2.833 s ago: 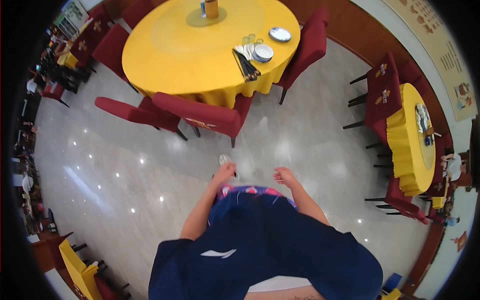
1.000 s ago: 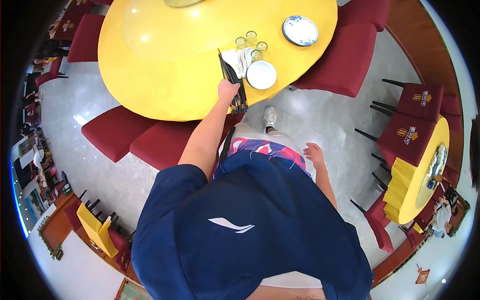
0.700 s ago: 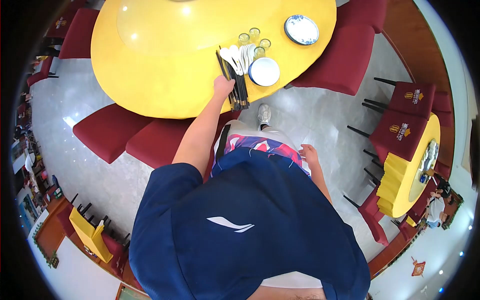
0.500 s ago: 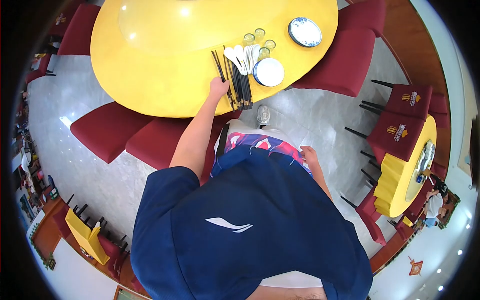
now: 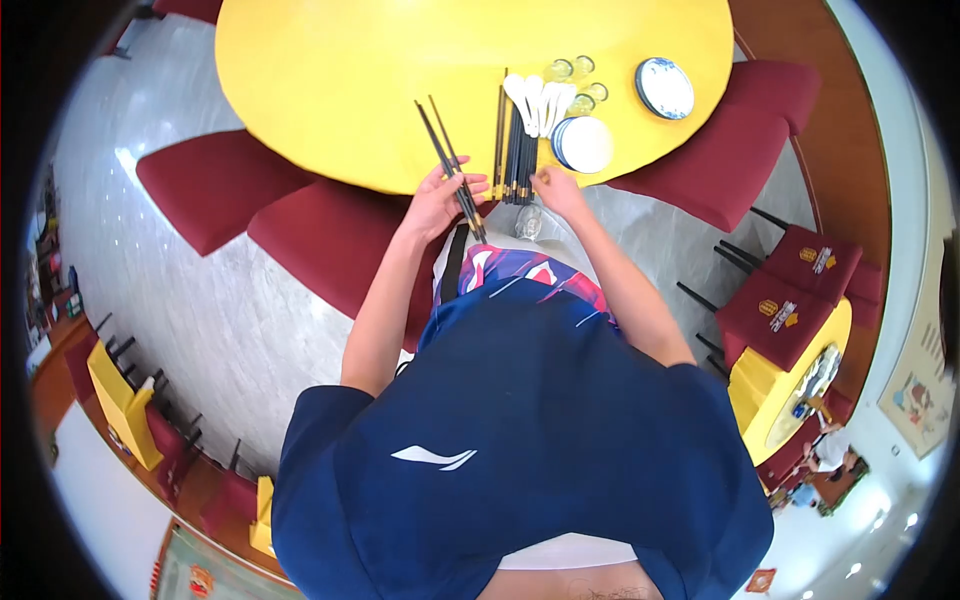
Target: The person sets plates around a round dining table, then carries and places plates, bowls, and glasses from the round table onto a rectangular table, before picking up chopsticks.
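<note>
Several dark chopsticks (image 5: 447, 152) with gold bands are held by my left hand (image 5: 434, 207), just off the near table edge. They slant with their thin ends over the yellow tablecloth. My right hand (image 5: 560, 190) has its fingers curled at the near ends of a bundle of chopsticks (image 5: 521, 160) lying on the table; what the fingers hold, if anything, is hidden. A loose pair of chopsticks (image 5: 501, 130) lies left of the bundle. White spoons (image 5: 540, 105) rest at the bundle's far end, and a stack of plates (image 5: 584, 145) stands right of it.
Several glasses (image 5: 583, 102) stand behind the spoons. Another plate stack (image 5: 665, 88) sits farther right on the round yellow table (image 5: 350, 90). Maroon chairs (image 5: 325, 245) line the near edge, with another chair (image 5: 690, 165) at right. A smaller yellow table (image 5: 760, 390) stands behind, at right.
My left hand has drawn back from the table toward me, lifting chopsticks. My right hand has come up from beside my hip to the chopstick bundle. The view has shifted slightly.
</note>
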The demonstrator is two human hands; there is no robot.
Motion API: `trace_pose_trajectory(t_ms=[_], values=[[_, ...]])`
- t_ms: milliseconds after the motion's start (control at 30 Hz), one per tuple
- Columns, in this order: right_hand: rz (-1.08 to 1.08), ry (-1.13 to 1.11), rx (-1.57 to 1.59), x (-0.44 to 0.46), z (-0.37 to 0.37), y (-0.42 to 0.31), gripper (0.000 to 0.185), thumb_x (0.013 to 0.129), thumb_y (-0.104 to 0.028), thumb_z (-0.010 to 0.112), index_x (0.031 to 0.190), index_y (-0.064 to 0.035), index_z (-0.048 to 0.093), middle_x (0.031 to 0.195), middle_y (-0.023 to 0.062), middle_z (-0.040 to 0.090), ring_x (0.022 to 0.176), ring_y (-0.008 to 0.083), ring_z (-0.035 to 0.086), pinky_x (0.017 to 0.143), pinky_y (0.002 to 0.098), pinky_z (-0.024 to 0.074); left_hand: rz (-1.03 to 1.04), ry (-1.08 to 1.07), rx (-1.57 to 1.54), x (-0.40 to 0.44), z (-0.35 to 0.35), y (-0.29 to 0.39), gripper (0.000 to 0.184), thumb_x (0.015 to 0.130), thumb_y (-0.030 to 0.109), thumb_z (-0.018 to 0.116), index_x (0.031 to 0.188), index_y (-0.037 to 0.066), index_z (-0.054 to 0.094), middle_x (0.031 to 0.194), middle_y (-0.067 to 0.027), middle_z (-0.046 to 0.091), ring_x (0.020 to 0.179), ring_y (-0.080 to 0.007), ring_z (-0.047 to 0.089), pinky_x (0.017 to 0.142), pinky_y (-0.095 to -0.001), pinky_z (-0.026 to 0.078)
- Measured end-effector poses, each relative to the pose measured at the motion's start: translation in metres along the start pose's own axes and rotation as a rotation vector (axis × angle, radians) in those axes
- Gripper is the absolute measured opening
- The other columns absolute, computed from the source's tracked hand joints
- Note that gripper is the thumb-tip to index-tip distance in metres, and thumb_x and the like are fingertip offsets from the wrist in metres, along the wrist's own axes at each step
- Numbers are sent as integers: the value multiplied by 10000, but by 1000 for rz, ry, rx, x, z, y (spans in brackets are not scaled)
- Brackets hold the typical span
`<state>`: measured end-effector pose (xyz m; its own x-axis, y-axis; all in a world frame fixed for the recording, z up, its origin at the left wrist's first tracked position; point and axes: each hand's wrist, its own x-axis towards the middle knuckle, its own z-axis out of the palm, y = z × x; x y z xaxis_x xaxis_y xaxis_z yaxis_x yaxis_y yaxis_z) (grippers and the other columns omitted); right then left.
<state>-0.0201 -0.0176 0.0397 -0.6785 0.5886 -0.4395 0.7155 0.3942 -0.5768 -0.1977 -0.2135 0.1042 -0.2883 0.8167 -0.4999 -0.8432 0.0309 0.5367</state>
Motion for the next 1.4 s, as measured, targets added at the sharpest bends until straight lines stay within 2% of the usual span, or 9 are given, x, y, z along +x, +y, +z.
trace_pose_trajectory(t_ms=[67,200,333,600,800,867,1067,1200,1400], values=[[55,-109,-21,31,9,-35,339,821,-348,608,827,-12,654,851,221,653,844,365,639,756,437,501,1,-65,-104,-25,12,-8,317,955,99,468,1261,34,418,1106,-226,582,1009,-294,617,859,-418,528],[132,-168,-178,73,38,-60,431,801,-378,630,902,39,671,919,254,651,911,379,635,815,433,509,18,-97,-216,-59,23,-36,186,969,120,450,1140,48,465,1062,-174,601,985,-264,617,831,-422,535],[137,-100,-312,69,42,-69,435,779,-365,669,899,52,664,922,260,651,916,376,636,809,435,515,93,-88,-318,-71,16,-43,163,981,151,433,1117,64,455,994,-135,601,922,-216,620,789,-398,544],[41,-106,-378,82,53,-65,350,768,-273,683,892,53,659,935,265,648,920,358,643,788,408,530,176,-23,-146,-86,32,-21,454,964,110,463,1381,2,319,1089,-175,604,981,-240,621,878,-385,520],[40,-219,-312,93,49,-70,237,725,-184,603,757,42,665,699,173,675,724,291,684,728,362,545,169,5,-93,-78,42,-12,374,956,90,472,1293,-66,428,1225,-231,545,1126,-289,566,963,-406,478],[110,-267,-244,92,43,-74,264,717,-234,594,633,8,657,565,125,645,592,236,674,654,322,548,179,15,-113,-76,46,-10,359,955,87,472,1274,-76,435,1220,-233,546,1123,-293,568,968,-402,475],[200,-315,-35,73,38,-68,351,714,-311,617,513,-23,622,517,92,626,483,170,635,555,281,533,202,71,-168,-58,32,-18,342,954,83,471,1258,-67,428,1242,-233,526,1140,-302,553,972,-414,472],[256,-365,417,55,38,-62,278,767,-216,630,679,47,635,606,114,649,456,143,587,451,258,480,182,163,-180,-42,18,-26,334,957,81,458,1257,-60,416,1241,-247,520,1148,-313,544,961,-419,474],[48,-404,487,3,-5,-82,221,832,-168,608,787,46,580,637,87,638,523,137,619,464,253,472,156,224,-62,-29,4,-27,343,963,102,446,1266,-57,415,1232,-241,531,1132,-305,555,931,-399,486]])
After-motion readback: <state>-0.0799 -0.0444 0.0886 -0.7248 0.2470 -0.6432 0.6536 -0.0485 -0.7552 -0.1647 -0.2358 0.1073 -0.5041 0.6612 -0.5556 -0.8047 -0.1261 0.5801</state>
